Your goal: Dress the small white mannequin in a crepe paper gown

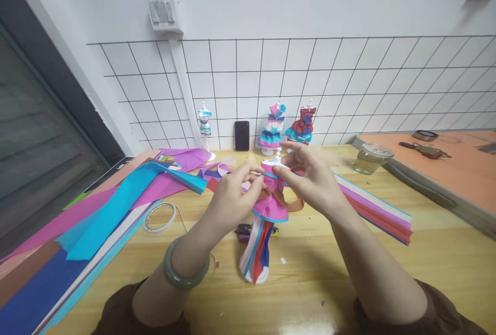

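From the head cam: the small white dress form stands upright on the pale wooden table, right between both hands. It's wearing a bright pink fabric dress with blue trim, a long striped red, white and blue fabric train hanging below the hem and reaching down to its round base.

Looks to me like bodice adjusting. For that, I'd steady the form up near the shoulder with one hand and work the cloth with just the fingertips of the other, in small tugs. Pull hard and a skinny stand like that could tip, or the blue edging could go crooked. I'd also watch the loose brown fabric strip looping out at the waist, easy to snag with a wrist.

Hands: the left hand has thumb and fingertips drawn together, seemingly pinching the bodice's side edge, though which layer is hidden. The right hand is loosely curved, forefinger up by the neck knob, thumb against the bodice front. Can't tell whether it's really gripping or just bracing.
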### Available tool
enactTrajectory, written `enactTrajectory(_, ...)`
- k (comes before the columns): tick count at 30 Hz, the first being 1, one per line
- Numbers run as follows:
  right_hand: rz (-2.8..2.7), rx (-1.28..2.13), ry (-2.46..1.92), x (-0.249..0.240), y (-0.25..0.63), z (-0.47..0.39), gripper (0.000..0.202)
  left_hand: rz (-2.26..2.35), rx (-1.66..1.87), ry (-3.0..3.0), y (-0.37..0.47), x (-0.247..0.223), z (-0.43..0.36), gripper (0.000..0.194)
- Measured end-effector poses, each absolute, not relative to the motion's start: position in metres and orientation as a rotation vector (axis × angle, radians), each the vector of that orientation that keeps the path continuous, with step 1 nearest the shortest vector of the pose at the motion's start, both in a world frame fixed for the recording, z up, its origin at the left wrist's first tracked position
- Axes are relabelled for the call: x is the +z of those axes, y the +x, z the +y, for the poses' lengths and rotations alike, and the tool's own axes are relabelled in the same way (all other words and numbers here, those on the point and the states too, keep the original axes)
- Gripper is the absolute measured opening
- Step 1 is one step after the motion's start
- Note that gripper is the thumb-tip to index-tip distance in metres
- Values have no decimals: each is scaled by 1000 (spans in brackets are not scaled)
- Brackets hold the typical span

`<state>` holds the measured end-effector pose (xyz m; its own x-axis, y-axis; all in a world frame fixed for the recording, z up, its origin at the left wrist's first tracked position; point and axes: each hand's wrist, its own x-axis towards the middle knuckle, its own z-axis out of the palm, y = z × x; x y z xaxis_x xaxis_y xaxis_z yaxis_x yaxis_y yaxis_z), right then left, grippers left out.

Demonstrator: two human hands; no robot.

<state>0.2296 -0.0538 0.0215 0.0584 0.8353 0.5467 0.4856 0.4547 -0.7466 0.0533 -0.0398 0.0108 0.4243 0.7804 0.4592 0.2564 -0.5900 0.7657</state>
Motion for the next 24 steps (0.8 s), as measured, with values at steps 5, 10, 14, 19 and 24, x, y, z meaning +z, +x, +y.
enactTrajectory(5,-1616,399,-1140,24,227,-58,44,985,1122,1815,53,7,-28,40)
enactTrajectory(10,-1649,430,-1088,25,224,-62,43,867,1042,1771,53,9,-24,53)
enactTrajectory(14,-1659,399,-1094,27,221,-65,41,678,960,1741,51,7,-22,58)
enactTrajectory(19,-1655,398,-1113,28,216,-67,40,591,968,1740,47,2,-19,61)
enactTrajectory(24,-1664,440,-1088,27,215,-67,41,566,941,1731,46,2,-18,63)
